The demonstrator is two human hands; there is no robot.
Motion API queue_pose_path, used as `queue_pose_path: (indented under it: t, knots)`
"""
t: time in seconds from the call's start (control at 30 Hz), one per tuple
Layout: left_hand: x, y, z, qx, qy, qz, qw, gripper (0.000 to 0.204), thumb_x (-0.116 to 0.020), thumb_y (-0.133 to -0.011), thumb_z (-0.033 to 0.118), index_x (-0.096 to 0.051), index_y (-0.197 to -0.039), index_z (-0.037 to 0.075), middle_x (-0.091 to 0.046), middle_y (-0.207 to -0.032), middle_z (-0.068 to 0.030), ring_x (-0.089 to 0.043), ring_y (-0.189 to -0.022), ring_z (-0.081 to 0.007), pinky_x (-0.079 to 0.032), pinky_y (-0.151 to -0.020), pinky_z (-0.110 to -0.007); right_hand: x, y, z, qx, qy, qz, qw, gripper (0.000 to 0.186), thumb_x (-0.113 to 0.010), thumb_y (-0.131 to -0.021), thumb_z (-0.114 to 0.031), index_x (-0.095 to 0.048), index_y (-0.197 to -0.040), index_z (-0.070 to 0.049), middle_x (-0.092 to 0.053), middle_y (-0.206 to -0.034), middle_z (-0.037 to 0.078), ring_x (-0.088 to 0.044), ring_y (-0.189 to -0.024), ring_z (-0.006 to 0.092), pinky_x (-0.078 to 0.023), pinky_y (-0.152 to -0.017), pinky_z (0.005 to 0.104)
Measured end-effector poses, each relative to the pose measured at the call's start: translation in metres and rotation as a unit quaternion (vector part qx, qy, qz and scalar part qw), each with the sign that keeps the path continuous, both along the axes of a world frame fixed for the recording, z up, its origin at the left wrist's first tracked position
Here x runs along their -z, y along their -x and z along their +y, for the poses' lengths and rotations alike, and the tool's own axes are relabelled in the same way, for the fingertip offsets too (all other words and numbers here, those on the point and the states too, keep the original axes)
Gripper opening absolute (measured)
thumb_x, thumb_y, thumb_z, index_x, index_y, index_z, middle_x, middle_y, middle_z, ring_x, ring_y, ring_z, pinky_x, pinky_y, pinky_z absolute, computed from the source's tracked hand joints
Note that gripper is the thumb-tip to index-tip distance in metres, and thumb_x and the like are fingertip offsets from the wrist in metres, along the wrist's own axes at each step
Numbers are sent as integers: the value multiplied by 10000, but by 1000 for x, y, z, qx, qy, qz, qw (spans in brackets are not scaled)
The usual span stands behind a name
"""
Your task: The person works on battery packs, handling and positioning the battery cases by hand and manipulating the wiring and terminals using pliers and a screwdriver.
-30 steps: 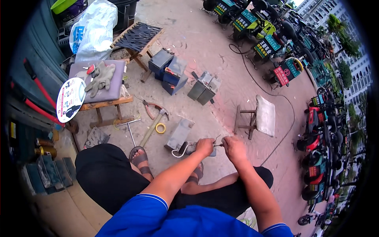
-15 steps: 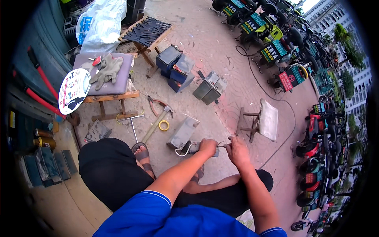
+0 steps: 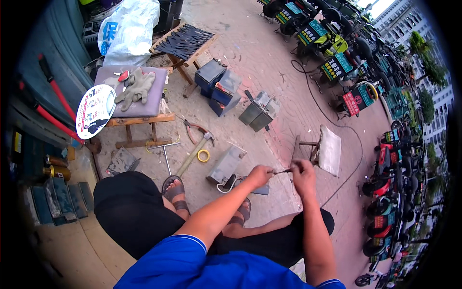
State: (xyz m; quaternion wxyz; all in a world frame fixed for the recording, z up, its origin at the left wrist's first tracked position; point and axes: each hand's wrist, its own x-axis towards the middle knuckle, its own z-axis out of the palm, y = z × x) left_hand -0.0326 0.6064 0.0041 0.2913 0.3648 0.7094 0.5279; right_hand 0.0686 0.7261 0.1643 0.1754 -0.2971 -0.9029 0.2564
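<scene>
Holding a thin, dark strip [image 3: 282,171] between them just right of the frame's centre, a person's left hand [image 3: 260,176] and right hand [image 3: 303,177] are closed, fingers curled around its ends; the piece, perhaps wire, is too small to make out fully. At centre, a grey box-shaped block [image 3: 227,163] rests on the ground [image 3: 269,149] near a loop of white cord [image 3: 220,189]. A hammer [image 3: 193,157], pliers [image 3: 188,131] and a yellow ring [image 3: 203,155] lie left of centre. Grey gloves [image 3: 136,86] rest on a purple cushion [image 3: 149,103] at upper left.
</scene>
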Motion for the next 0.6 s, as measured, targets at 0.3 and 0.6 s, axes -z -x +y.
queue_pose_path:
  t: [0.3, 0.6]
  knots:
    - [-122, 102, -63, -51, 28, -138, 989, 253, -630, -968, 219, -702, -1107, 21, -687, -802, -53, -649, -658, -123, -531, -587, -288, -62, 34, -27, -31, 294, -99, 950, 393, -781, -850, -274, -736, -1114, 13, -669, -793, 26, -589, -655, 96, -477, -588, 254]
    - [-86, 100, -139, -273, -47, -301, 913, 197, -537, -1012, 169, -669, -1122, 72, -594, -762, 3, -561, -631, -115, -454, -536, -287, -52, 48, -57, -147, 196, -163, 956, 374, -687, -844, -351, -778, -1065, -63, -746, -833, 133, -705, -761, 235, -554, -740, 372]
